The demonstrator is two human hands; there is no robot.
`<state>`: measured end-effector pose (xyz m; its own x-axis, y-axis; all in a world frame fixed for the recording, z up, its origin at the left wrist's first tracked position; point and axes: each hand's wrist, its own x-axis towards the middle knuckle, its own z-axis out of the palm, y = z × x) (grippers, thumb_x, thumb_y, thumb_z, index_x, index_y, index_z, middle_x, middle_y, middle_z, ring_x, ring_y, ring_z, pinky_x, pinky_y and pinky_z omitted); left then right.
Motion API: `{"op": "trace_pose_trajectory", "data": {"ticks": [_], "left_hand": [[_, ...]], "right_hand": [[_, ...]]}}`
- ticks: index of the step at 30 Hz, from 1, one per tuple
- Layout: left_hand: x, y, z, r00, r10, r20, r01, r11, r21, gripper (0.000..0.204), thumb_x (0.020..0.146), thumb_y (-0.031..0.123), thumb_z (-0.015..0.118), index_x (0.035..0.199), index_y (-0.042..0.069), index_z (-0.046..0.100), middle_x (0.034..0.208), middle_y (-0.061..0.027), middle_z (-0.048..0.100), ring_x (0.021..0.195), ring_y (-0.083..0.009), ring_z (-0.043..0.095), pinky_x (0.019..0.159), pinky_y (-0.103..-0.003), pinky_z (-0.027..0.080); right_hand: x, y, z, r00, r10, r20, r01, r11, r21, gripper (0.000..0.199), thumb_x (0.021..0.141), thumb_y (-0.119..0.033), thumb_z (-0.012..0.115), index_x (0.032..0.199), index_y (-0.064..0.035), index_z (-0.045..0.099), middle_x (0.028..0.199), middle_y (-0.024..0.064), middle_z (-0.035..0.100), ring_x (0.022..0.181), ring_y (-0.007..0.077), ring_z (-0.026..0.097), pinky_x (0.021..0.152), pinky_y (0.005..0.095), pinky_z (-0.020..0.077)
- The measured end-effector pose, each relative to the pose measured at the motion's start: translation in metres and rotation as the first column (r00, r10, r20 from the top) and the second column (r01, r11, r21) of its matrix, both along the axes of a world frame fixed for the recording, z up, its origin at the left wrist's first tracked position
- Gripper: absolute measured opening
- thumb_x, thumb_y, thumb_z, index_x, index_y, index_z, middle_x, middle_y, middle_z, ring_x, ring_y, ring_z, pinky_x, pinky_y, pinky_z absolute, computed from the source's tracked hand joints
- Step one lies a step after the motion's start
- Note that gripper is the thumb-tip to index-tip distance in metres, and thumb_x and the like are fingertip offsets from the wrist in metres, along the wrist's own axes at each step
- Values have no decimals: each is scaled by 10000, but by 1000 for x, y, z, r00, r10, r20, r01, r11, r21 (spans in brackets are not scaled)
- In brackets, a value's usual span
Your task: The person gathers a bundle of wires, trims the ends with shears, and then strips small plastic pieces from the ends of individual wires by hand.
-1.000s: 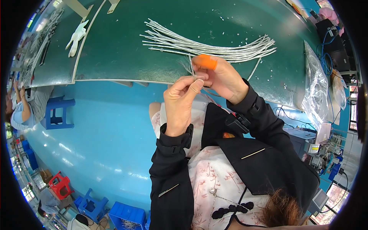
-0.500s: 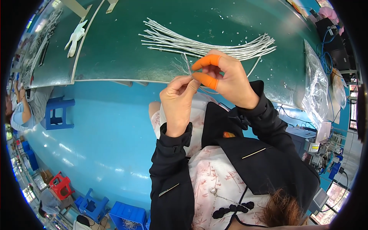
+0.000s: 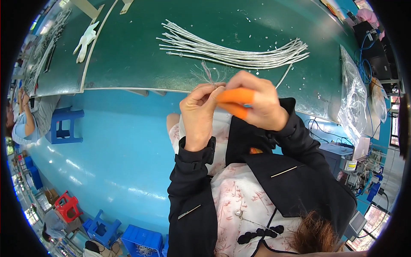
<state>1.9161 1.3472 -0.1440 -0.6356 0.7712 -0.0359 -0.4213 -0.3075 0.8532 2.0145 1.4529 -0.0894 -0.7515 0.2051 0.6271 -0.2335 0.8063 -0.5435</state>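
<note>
Here, a person sits at the near edge of a dark green worktable [image 3: 128, 55], seen from above, both hands raised together over the lap.

- The left hand [image 3: 199, 111] is curled, fingertips pinched together on the end of a thin white cable [image 3: 283, 76]; a fan of fine frayed strands [image 3: 207, 72] sticks up just above the pinch, likely held so to keep the strands steady.
- The right hand [image 3: 257, 103] meets it fingertip to fingertip. Two of its fingers wear orange rubber finger cots [image 3: 235, 96], probably for grip on the fine strands; these fingers are closed together at the same cable end.
- The cable runs from the hands up and right onto the table, toward the bundle.
- A bundle of white cables [image 3: 231, 53] lies flat across the table, just beyond the hands, within easy reach.
- A white glove [image 3: 85, 40] lies far left on the table.
- Clear plastic bags [image 3: 353, 98] sit at the table's right end.
- Blue stools [image 3: 64, 126] stand on the blue floor [image 3: 120, 158] at left, where another person sits.
</note>
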Motion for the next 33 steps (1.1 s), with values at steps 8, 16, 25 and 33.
{"op": "trace_pose_trajectory", "data": {"ticks": [8, 16, 25, 33], "left_hand": [[-4, 1, -1, 991, -49, 125, 45, 998, 40, 86, 789, -50, 655, 875, -45, 651, 889, -73, 597, 845, -135, 574, 749, -238, 454], [1, 2, 2, 991, -34, 127, 29, 999, 44, 147, 789, -52, 658, 932, -24, 636, 893, -42, 589, 853, -115, 560, 783, -239, 451], [8, 0, 11, 989, 138, 46, -139, 990, 7, 188, 783, -32, 677, 958, 0, 615, 895, -29, 575, 778, -86, 528, 740, -239, 449], [10, -6, 18, 422, 348, -837, -535, 841, 80, 213, 734, -12, 721, 912, 41, 618, 863, -46, 529, 776, -153, 507, 690, -274, 424]], "right_hand": [[13, 1, -13, 879, -10, 477, 299, 791, -534, 140, 828, -76, 652, 929, 16, 624, 746, 16, 590, 622, 50, 522, 525, 207, 421], [10, -2, -26, 923, -34, 383, 273, 758, -592, 155, 818, -54, 653, 951, 23, 630, 744, 96, 643, 605, 100, 559, 539, 244, 450], [8, -5, -31, 942, -116, 316, 290, 757, -585, 143, 792, -53, 678, 921, -2, 644, 720, 77, 625, 575, 106, 537, 533, 236, 442], [8, -3, -29, 940, -106, 324, 274, 801, -533, 118, 811, -21, 655, 913, 32, 631, 747, 34, 616, 602, 51, 535, 522, 190, 431]]}}
